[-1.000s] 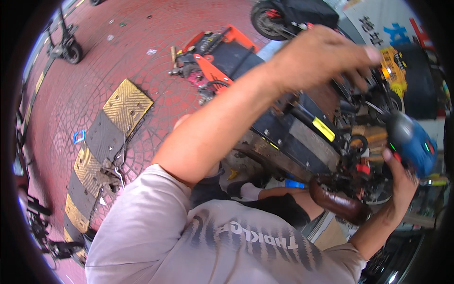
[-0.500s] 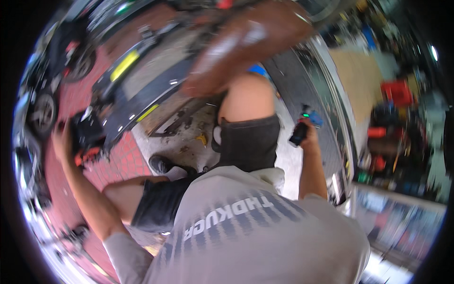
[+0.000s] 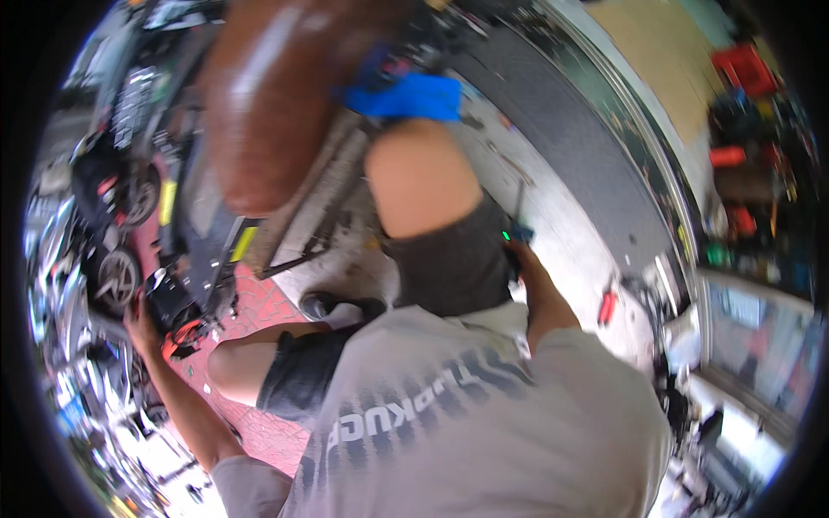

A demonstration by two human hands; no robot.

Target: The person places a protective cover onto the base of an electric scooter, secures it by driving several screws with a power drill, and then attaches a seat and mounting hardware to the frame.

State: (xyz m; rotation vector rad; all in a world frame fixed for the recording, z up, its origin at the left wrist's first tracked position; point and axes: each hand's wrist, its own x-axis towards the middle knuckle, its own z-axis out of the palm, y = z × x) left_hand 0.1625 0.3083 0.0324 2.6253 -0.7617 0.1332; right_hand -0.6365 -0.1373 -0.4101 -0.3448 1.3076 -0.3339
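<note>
My left hand point(image 3: 142, 323) reaches out to the left, at the edge of a black box-like thing point(image 3: 173, 296) with an orange part point(image 3: 183, 335) beside it. Its fingers are small and blurred, so their grip does not show clearly. Beside my raised knee, my right hand point(image 3: 528, 266) is closed around a dark hand-held power tool point(image 3: 515, 250), mostly hidden by the hand and the shorts. A small green light glows on it, and a thin rod point(image 3: 521, 198) rises past its bluish part. A glossy brown padded seat point(image 3: 268, 112) looms blurred at the top.
A bright blue piece point(image 3: 414, 97) lies beyond my knee. Several parked motorbikes point(image 3: 117, 276) line the left side, over red paving point(image 3: 250, 371). On the pale floor at right lies a red-handled object point(image 3: 608, 306). A glass cabinet point(image 3: 760, 345) and red containers point(image 3: 744, 71) stand farther right.
The whole view has shifted. The brown seat now appears farther left. My right hand and its tool have moved left, in beside my thigh. My left hand stays beside the black box-like thing.
</note>
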